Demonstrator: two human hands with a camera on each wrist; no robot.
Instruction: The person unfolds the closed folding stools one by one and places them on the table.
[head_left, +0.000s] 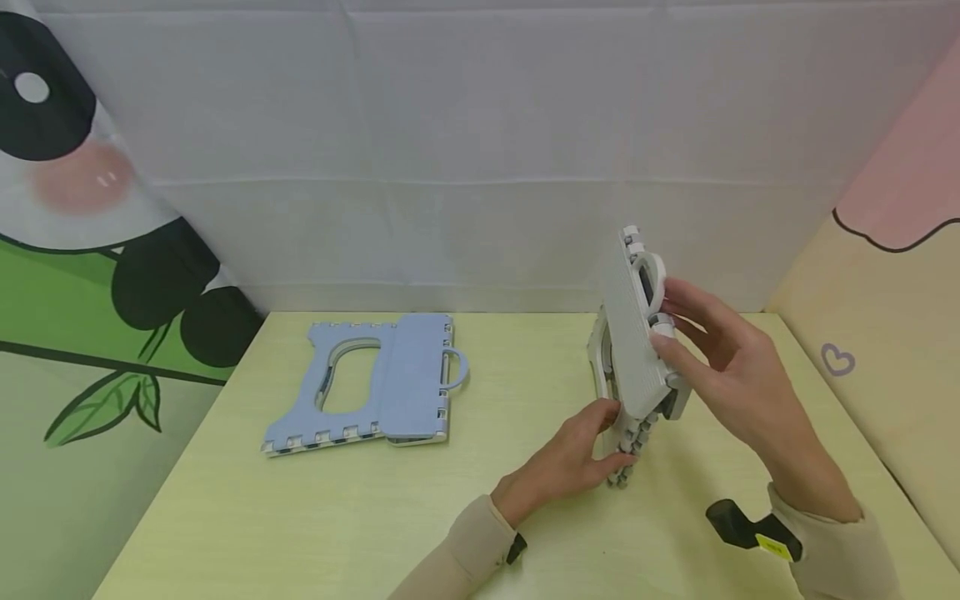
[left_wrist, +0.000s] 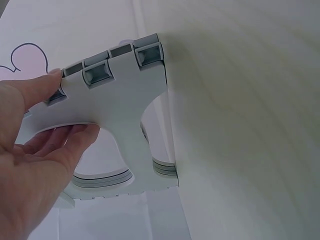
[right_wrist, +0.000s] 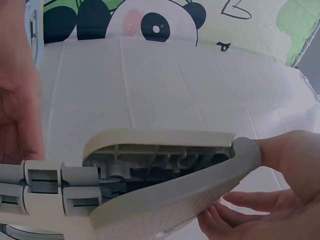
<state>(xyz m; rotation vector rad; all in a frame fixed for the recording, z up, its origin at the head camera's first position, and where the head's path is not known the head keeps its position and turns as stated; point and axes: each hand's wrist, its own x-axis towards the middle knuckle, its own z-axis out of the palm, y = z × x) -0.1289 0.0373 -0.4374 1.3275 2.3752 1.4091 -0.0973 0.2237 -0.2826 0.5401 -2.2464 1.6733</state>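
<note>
A pale grey plastic folding stool [head_left: 630, 358] stands on its edge at the right of the table, partly folded, its ribbed top panel tilted. My left hand [head_left: 570, 458] grips the lower side panel; in the left wrist view its fingers pass through the cut-out of that panel [left_wrist: 125, 95] and the thumb lies on the hinged edge. With thumb and fingers, my right hand [head_left: 738, 375] holds the top panel beside its loop handle [head_left: 655, 279]. The right wrist view shows a gap between the two top halves [right_wrist: 165, 195], ribs visible inside.
A blue folding stool [head_left: 416, 375] lies folded flat on the yellow-green table [head_left: 337, 517], left of centre, its loop handle pointing right. A white cloth wall [head_left: 465, 167] rises behind the table, with printed cartoon panels on both sides.
</note>
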